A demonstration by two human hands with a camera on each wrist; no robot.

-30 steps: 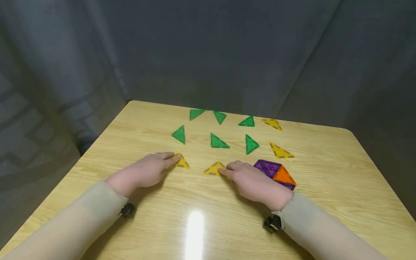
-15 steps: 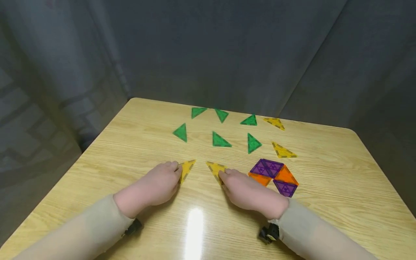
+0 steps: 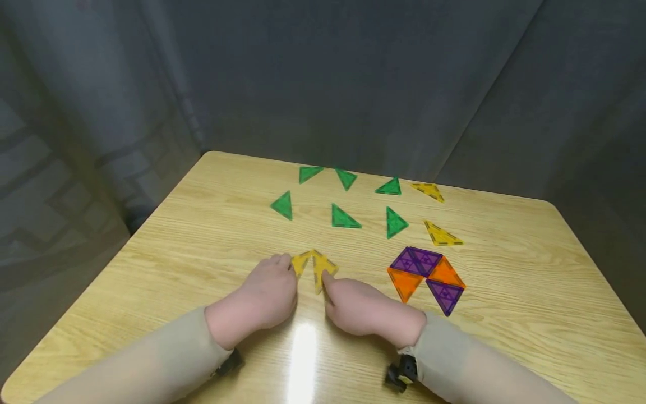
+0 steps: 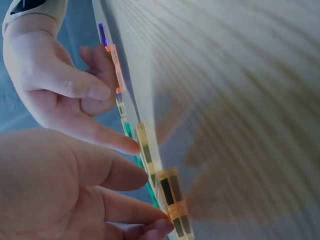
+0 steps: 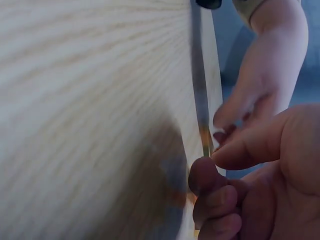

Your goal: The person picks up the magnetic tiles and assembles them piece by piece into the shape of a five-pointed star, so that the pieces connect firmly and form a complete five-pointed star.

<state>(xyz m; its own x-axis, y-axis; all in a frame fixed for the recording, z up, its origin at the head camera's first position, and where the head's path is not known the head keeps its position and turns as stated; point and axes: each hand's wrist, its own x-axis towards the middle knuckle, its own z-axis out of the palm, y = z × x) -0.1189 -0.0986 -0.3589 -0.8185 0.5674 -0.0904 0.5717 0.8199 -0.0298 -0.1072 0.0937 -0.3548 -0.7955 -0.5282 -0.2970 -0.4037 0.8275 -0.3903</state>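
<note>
Two yellow triangular magnetic tiles lie on the wooden table, close together at their far corners; whether these touch I cannot tell. My left hand (image 3: pixel 270 289) has its fingertips on the left tile (image 3: pixel 300 262), partly covering it. In the left wrist view, the index finger rests on this tile (image 4: pixel 174 200) while the thumb is near its edge. My right hand (image 3: pixel 360 303) presses the right tile (image 3: pixel 320 264) with an extended index finger; its other fingers are bent. That contact also shows on the farther tile (image 4: pixel 144 145). In the right wrist view, the fingers mostly hide the tiles.
Several green triangular tiles (image 3: pixel 345 217) lie spread across the far half. Two more yellow tiles (image 3: pixel 441 233) are at the back right. Purple tiles (image 3: pixel 424 260) and orange tiles (image 3: pixel 405 282) form a cluster right of the right hand. A dark curtain (image 3: pixel 323 84) hangs behind the table (image 3: pixel 227 196).
Both hands have moved inward, sliding and turning the two yellow tiles until their far corners nearly meet. The orange and purple cluster, earlier partly covered by the right hand, is now in full view.
</note>
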